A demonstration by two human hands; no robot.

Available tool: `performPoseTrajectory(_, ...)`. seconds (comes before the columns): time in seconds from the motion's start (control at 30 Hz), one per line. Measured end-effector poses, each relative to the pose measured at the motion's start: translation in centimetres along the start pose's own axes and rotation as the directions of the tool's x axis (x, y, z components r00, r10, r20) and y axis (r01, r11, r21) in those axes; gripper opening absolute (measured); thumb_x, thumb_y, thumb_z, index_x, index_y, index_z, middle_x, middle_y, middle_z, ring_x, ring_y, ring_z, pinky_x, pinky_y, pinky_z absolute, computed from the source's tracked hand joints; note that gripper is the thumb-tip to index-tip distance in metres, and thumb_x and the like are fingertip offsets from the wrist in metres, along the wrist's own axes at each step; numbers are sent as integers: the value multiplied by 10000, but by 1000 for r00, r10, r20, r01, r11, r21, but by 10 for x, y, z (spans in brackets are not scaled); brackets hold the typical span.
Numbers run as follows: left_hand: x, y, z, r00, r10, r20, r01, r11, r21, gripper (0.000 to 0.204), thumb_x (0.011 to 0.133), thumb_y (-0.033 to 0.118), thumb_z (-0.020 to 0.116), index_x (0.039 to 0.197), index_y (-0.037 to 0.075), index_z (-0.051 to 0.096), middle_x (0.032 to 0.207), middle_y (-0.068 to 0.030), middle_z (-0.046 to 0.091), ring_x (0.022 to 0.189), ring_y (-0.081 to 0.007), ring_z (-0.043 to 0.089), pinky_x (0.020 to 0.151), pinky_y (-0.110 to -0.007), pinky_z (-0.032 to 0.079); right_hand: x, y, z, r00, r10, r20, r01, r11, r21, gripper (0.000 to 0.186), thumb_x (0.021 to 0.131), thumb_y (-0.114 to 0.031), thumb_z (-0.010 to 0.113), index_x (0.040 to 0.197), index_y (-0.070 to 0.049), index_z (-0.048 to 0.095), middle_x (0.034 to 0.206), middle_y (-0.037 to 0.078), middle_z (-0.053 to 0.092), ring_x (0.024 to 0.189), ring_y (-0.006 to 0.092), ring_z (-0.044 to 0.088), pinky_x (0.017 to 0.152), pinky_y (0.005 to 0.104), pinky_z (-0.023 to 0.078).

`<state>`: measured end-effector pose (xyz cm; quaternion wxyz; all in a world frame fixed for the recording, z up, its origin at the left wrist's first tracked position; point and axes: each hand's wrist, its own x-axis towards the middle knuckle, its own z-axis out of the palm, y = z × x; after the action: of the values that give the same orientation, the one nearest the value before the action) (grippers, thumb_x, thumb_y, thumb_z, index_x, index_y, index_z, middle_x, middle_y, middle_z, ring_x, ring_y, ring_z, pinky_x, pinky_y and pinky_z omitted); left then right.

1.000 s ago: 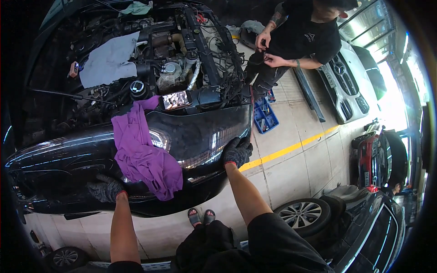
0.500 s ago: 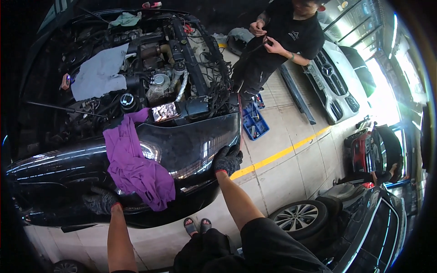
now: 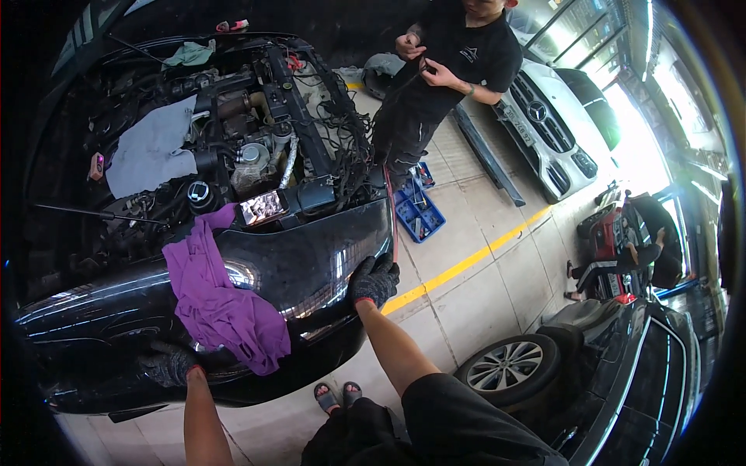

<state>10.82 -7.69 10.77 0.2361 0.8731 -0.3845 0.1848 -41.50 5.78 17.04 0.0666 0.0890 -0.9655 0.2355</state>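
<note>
My left hand (image 3: 167, 365), in a dark knitted glove, lies against the lower side of the glossy black fender (image 3: 303, 252), its fingers stretched out over the dark surface. At the fender's front corner, by the edge, rests my right hand (image 3: 374, 279) in a matching glove, fingers extended on the panel. Between the two hands a crumpled purple cloth (image 3: 225, 311) drapes over the fender. A phone with a lit screen (image 3: 263, 207) lies at the fender's upper edge, next to the uncovered engine (image 3: 252, 155).
A co-worker (image 3: 451, 78) in black stands beyond the car's front, hands together. A blue tool tray (image 3: 420, 213) sits on the floor near a long dark trim strip (image 3: 488, 159). A white car (image 3: 544, 128), a loose wheel (image 3: 509, 371) and a dark car (image 3: 637, 388) stand to the right.
My view has shifted a little, so the car sits further left in it. Both hands stay at the same places on the fender. Another person at far right shows more fully.
</note>
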Motion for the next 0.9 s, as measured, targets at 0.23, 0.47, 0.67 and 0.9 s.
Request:
performPoseTrajectory(0.23,-3,2,6,998,-44,55,42,998,48,812,1158,660,504,1636,6,563,1623,-238,630,1458,-450,623,1184,-597,514,2,1,-3,1000,20,22,-20,1000,-12,635,1115,-477,611,1626,-101,569,1559,285,605,1421,508,582,1202,619,458)
performPoseTrajectory(0.47,8,-25,18,998,22,-54,-18,997,69,846,1144,695,506,1637,10,565,1615,-240,634,1437,-449,641,1170,-594,529,-10,-8,-5,996,25,82,-27,1000,14,649,1112,-485,608,1639,-110,559,1599,291,583,1445,514,570,1219,631,445)
performPoseTrajectory(0.67,-3,19,-11,988,-45,149,46,999,-3,837,1146,697,493,1641,25,563,1606,-244,638,1397,-447,674,1120,-602,561,5,1,-15,995,71,65,-75,995,66,669,1117,-495,592,1659,-104,551,1622,309,581,1484,538,543,1247,635,425)
performPoseTrajectory(0.9,0,14,-4,966,70,249,-69,998,-12,837,1147,697,490,1645,28,558,1605,-245,638,1389,-446,680,1112,-600,565,0,-7,-10,994,34,104,-39,998,48,666,1109,-497,577,1639,-94,580,1586,324,600,1445,541,572,1227,642,443)
